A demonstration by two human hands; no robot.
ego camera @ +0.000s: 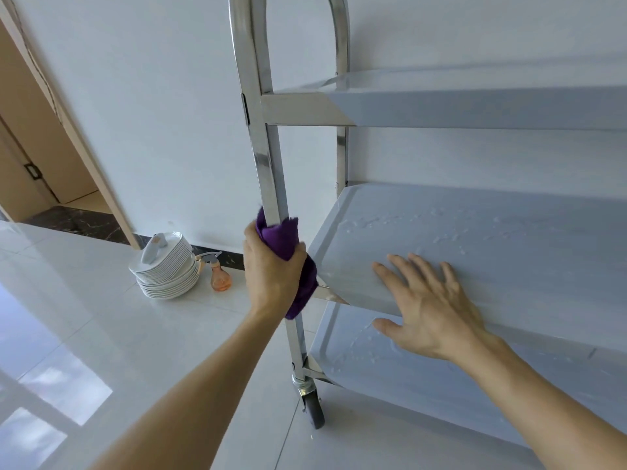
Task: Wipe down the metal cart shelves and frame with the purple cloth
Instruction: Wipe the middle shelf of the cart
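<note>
A metal cart stands against the white wall, with a shiny upright frame post [263, 154] and three shelves. My left hand [269, 273] grips the purple cloth [283, 242], which is wrapped around the post at the height of the middle shelf [475, 232]. A tail of the cloth hangs below my fist. My right hand [429, 307] rests flat on the front edge of the middle shelf, fingers spread, thumb under the rim. The middle and bottom shelf [390, 371] carry water droplets. The top shelf [458, 103] is above.
A stack of white plates [166, 269] sits on the tiled floor by the wall, left of the cart. An orange spray bottle [219, 276] stands beside it. A caster wheel [312, 407] is under the post. A doorway opens at the far left.
</note>
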